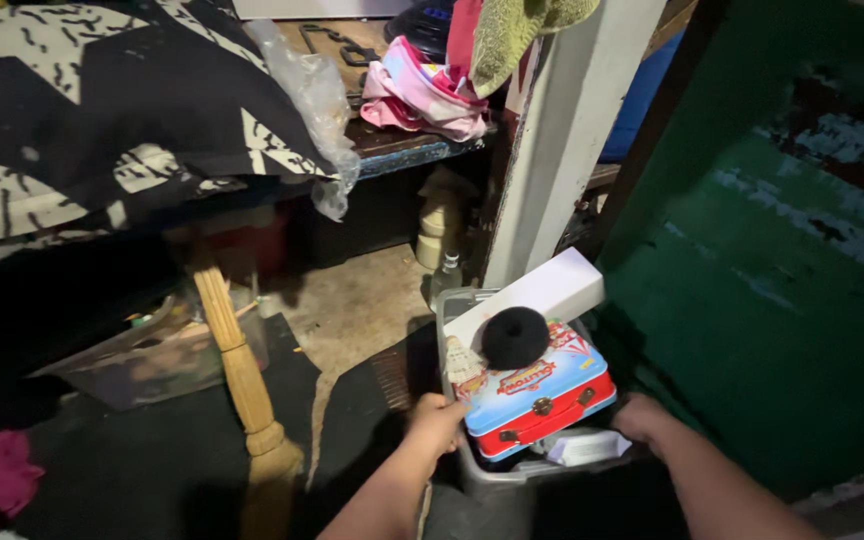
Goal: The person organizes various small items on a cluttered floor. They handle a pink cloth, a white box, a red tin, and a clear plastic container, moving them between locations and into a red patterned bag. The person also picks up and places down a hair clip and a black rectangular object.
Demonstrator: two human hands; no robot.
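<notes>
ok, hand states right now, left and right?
Left hand: closed on the rim of the grey plastic bin.
Right hand: on the bin's other side; grip cannot be told.

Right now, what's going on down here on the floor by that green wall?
A person grips a clear plastic bin by its two sides: left hand on the near-left rim, right hand on the right. In the bin lie a red and blue tin lunchbox, a black round sponge on top of it, and a white box. A straw broom stands to the left.
</notes>
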